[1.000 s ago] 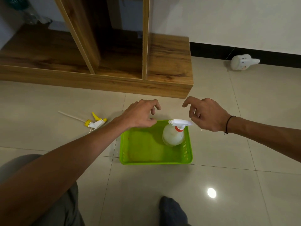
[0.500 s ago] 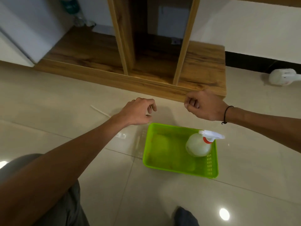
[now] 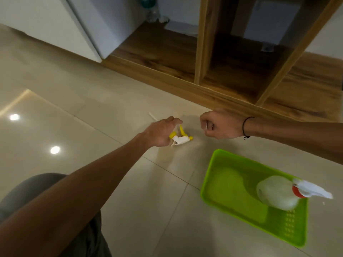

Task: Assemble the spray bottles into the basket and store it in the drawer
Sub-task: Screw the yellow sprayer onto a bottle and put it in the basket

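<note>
Under left-hand fingers [image 3: 174, 121]: spray head [image 3: 181, 139].

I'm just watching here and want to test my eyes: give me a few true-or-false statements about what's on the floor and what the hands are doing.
1. The green basket holds one spray bottle. True.
2. That bottle's sprayer collar is yellow. False: it is orange-red, with a white trigger head.
3. The left hand is at a yellow-and-white sprayer head on the tiled floor. True.
4. The right hand holds a bottle. False: its fingers are curled and hold nothing.
5. The sprayer head lies inside the basket. False: it lies on the floor outside the basket, on its far left side.
</note>
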Demonstrator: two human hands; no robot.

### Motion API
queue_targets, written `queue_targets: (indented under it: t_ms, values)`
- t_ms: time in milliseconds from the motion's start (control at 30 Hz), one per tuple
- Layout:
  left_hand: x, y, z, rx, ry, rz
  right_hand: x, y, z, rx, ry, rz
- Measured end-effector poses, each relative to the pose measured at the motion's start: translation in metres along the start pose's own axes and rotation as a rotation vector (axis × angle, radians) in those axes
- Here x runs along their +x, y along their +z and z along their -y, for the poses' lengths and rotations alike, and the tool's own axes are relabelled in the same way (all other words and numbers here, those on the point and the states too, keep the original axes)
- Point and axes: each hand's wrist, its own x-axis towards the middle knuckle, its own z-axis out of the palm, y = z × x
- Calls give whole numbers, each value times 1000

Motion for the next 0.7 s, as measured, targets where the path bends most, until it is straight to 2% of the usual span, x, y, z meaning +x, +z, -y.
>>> queue_targets:
  t_ms: [133,300,467,700]
  values:
    - [-4,20,20,11,-4,32,35,18,21,-35,-50,79]
    - [-12,35,37,40,-21,-30,72,55,34,-148,-59,142]
    - [-15,36,35,-15,-20,-176,73,79,39,-34,25,68]
    - [0,11,-13,-179,64,-252,36,44,16,13,50,-46]
